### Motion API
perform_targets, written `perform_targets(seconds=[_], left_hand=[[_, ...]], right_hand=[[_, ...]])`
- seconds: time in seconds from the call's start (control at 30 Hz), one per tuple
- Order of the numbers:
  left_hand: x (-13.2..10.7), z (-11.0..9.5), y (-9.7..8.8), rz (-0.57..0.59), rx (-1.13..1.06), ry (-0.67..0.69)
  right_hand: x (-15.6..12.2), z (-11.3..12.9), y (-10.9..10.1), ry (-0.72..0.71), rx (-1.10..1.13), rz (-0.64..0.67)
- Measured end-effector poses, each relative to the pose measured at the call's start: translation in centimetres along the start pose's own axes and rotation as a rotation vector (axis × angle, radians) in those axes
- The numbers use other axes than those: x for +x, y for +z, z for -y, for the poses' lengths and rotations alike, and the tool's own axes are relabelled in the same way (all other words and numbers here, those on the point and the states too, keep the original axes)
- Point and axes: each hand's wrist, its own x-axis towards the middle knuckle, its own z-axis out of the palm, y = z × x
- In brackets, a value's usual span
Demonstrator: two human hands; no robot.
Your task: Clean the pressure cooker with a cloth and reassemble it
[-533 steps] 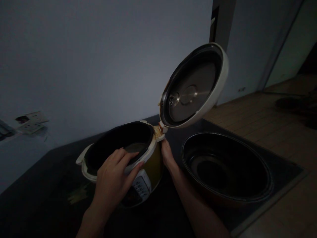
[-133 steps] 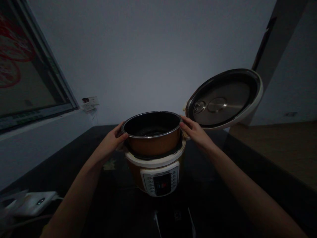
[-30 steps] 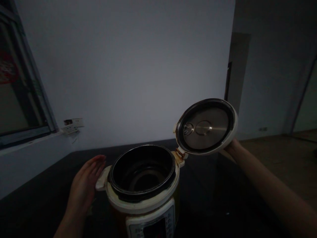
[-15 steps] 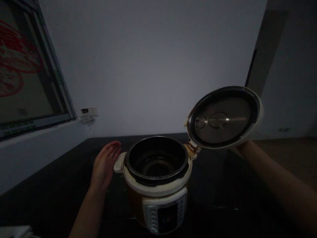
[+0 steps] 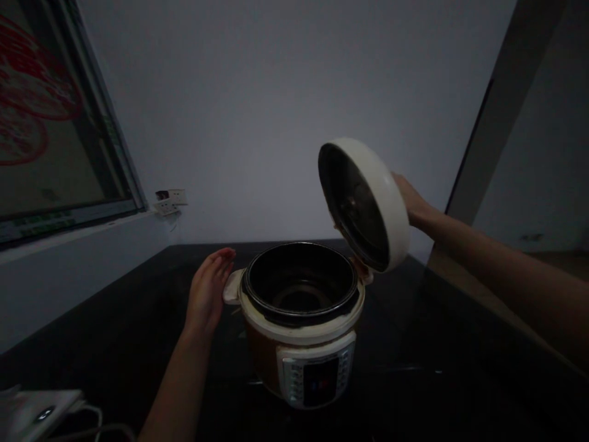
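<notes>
A cream and brown rice cooker [image 5: 306, 344] stands on a dark table [image 5: 437, 380], its control panel facing me. The dark inner pot [image 5: 300, 284] sits inside it. The hinged lid [image 5: 368, 205] is tilted up on edge, partway over the pot. My right hand [image 5: 411, 199] presses on the lid's white outer side from behind, fingers mostly hidden. My left hand [image 5: 209, 288] is flat, fingers stretched out, against the cooker's left handle [image 5: 231, 286].
A window [image 5: 50, 129] with red markings fills the left wall. White wall sockets [image 5: 168, 202] sit below its corner. A white device with a cable [image 5: 41, 414] lies at the table's near left edge. A doorway [image 5: 501, 123] and wooden floor are on the right.
The lid has swung from lying wide open on the right to a steep tilt over the pot, pushed by my right hand. My left hand stays beside the left handle.
</notes>
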Motion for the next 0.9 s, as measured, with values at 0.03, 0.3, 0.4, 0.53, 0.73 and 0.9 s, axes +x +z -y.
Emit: perform_targets(seconds=[0.03,0.3,0.4,0.53,0.73,0.9], left_hand=[[0.0,0.0,0.0,0.003,0.009,0.004],[0.1,0.0,0.0,0.001,0.057,0.003],[0.0,0.0,0.1,0.000,0.045,-0.007],[0.0,0.1,0.0,0.013,0.042,-0.009],[0.2,0.3,-0.2,0.029,0.042,0.004],[0.2,0.4,-0.3,0.052,0.047,0.011]], right_hand=[[0.3,0.3,0.3,-0.019,0.008,0.036],[1.3,3.9,3.7,-0.283,-0.168,0.227],[0.7,5.2,4.6,-0.316,-0.247,0.284],[-0.1,6.4,5.6,-0.340,-0.332,0.341],[-1.1,7.5,7.1,-0.444,-0.420,0.397],[-1.9,8.3,8.2,-0.520,-0.480,0.428]])
